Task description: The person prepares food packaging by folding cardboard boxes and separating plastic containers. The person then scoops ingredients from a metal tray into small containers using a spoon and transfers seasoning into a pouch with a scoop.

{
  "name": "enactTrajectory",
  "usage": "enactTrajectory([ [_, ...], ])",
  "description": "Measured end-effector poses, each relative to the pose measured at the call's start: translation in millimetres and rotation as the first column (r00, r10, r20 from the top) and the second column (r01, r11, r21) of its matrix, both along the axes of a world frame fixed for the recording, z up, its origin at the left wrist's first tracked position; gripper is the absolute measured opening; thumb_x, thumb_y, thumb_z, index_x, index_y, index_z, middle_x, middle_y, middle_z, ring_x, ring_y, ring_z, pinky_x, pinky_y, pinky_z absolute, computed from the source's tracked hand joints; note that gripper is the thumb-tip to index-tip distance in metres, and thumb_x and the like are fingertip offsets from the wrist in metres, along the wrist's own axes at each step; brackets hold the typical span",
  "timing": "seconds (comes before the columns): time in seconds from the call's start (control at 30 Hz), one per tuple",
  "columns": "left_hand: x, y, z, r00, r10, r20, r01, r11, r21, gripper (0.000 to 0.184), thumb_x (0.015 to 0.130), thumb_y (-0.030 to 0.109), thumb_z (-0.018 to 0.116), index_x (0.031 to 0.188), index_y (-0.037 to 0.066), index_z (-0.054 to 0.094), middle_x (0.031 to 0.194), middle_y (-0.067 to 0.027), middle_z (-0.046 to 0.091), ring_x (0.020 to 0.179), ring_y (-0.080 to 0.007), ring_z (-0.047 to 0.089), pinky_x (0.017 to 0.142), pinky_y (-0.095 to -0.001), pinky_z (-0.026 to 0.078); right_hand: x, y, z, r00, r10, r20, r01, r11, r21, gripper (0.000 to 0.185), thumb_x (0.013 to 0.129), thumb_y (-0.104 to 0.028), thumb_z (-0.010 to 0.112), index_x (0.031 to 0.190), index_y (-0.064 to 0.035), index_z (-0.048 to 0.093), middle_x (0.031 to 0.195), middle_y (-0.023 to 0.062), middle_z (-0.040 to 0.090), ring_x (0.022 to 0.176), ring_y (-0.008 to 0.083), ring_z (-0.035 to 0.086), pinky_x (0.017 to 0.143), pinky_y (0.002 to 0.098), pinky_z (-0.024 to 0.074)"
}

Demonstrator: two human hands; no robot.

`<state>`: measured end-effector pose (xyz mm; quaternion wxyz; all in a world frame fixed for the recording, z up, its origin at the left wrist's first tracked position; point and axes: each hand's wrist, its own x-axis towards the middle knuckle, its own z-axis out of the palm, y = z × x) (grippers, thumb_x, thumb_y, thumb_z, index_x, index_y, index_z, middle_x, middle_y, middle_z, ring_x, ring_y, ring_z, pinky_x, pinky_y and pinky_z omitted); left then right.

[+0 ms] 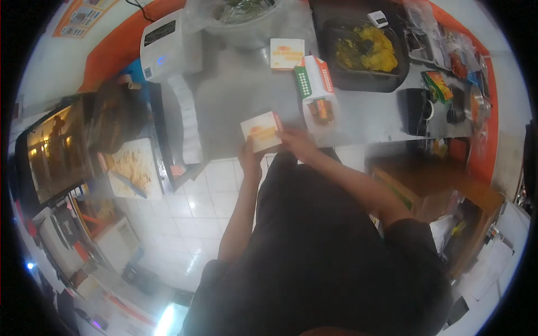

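Observation:
A small white box (261, 130) with orange print and a red side is held between my two hands, above the front edge of the steel counter (235, 95). My left hand (249, 157) grips its lower left side. At its right side, my right hand (295, 142) closes on the red edge. Just beyond my right hand, a white, green and red carton (315, 78) lies beside browned food (321, 112) on white paper. A similar printed white box (287, 54) sits farther back on the counter.
A dark tray (358, 81) at the back right holds a dish of yellow food (378, 50). At left are a white printer (168, 47) with a long paper strip (188, 123), and a cutting board (137, 165) with a knife (130, 185). A black mug (414, 112) stands right.

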<state>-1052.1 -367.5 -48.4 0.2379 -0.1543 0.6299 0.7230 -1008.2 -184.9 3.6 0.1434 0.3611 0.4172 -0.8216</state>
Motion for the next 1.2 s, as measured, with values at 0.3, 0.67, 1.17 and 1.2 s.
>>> enactTrajectory([
  [0.3,-31,-3,46,0.554,-0.640,-0.532,-0.111,0.576,-0.810,0.037,0.088,0.028,0.075,0.107,0.001,0.058,0.128,-0.0238,0.051,0.120,-0.0410,0.052,0.097,-0.0520,0.044,7,1,-11,0.985,0.148,-0.091,-0.117,0.951,0.286,0.032,0.095,-0.029,0.067,0.105,0.0018,0.069,0.084,0.0031,0.066,0.082,0.0118,0.061,0.074,0.0294,0.0505],
  [0.67,-52,24,56,0.167,-0.951,-0.262,0.254,0.298,-0.920,0.077,0.056,0.021,0.091,0.118,0.005,0.048,0.137,-0.0258,0.042,0.130,-0.0458,0.038,0.106,-0.0532,0.039,20,26,-22,0.728,0.685,0.002,-0.229,0.240,0.943,0.037,0.092,-0.016,0.055,0.126,-0.0016,0.061,0.105,0.0220,0.065,0.096,0.0402,0.060,0.084,0.0478,0.0492],
  [1.17,14,104,104,0.663,-0.737,-0.133,0.079,0.245,-0.966,0.070,0.060,0.025,0.086,0.110,0.001,0.042,0.106,-0.0225,0.050,0.104,-0.0414,0.048,0.090,-0.0514,0.042,312,452,0,0.932,-0.317,0.174,-0.003,0.474,0.880,0.028,0.093,-0.029,0.067,0.098,-0.0010,0.071,0.085,0.0077,0.068,0.069,0.0187,0.058,0.066,0.0315,0.0473],
  [1.2,19,110,104,0.639,-0.753,-0.157,0.043,0.239,-0.970,0.071,0.061,0.025,0.086,0.111,0.001,0.042,0.107,-0.0225,0.051,0.104,-0.0399,0.050,0.090,-0.0496,0.042,305,448,23,0.940,-0.300,0.164,0.091,0.682,0.726,0.028,0.095,-0.028,0.065,0.098,-0.0016,0.071,0.087,0.0062,0.068,0.070,0.0170,0.058,0.067,0.0301,0.0475],
])
